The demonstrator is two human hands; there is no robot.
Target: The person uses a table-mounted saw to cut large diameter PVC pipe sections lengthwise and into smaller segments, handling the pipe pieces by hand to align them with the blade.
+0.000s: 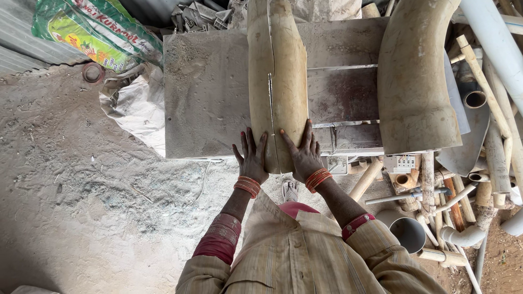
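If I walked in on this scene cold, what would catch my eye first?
Most likely the big tan pipe piece lying lengthwise on the dusty grey table, split along its middle, with the left hand and right hand pressed flat on its near end. Next, a fat curved pipe bend at the right, above a jumble of thin pipes.

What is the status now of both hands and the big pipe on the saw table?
Left hand and right hand flat on near end of tan pipe. Pipe lies on dusty saw table, split lengthwise. Curved pipe bend alongside, apart.
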